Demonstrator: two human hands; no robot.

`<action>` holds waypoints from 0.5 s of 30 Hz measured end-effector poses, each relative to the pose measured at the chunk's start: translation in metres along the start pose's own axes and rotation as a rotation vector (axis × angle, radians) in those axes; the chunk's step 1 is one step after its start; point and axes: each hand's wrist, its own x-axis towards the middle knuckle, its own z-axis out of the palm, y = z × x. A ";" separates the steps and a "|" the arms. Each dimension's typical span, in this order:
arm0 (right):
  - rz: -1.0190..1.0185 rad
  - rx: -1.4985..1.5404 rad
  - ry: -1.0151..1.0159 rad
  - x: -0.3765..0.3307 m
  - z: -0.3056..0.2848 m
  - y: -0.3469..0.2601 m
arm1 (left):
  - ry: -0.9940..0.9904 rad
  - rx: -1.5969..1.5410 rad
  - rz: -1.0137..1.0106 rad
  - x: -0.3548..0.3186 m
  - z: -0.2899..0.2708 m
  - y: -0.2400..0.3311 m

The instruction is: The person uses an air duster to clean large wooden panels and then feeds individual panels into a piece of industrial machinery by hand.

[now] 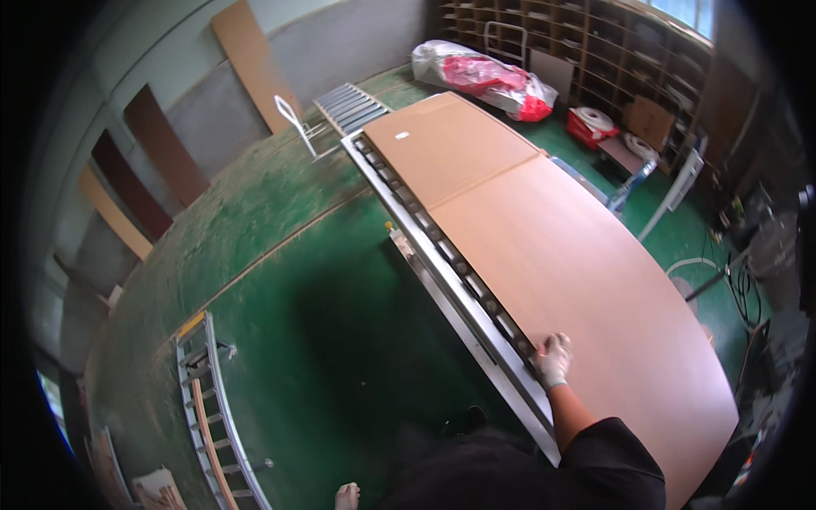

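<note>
A long brown board lies flat on the roller conveyor, stretching away from me to the right of my body. My right hand, in a pale glove, is at the board's left edge with its fingers curled on it. On the far part lies a flat cardboard sheet, with a small white label near its far left corner. Low in the picture, my left hand, also pale-gloved, hangs over the green floor away from the board. Most of it is cut off, so its fingers cannot be made out.
At the lower left sits a metal-framed roller section with a wooden strip along it. Another roller conveyor continues beyond the far end. Tall panels lean on the left wall. Plastic-wrapped material and pigeonhole shelving stand at the back.
</note>
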 end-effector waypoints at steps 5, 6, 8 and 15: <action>-0.210 0.051 -0.293 0.113 0.090 -0.163 | -0.047 0.024 -0.184 0.086 -0.021 0.039; -0.221 0.024 -0.306 0.132 0.105 -0.188 | -0.059 -0.017 -0.242 0.117 -0.024 0.047; -0.215 -0.041 -0.333 0.157 0.138 -0.226 | -0.083 -0.071 -0.338 0.177 -0.037 0.058; -0.032 -0.253 -0.493 0.233 0.203 -0.313 | -0.105 0.048 -0.376 0.510 -0.158 0.122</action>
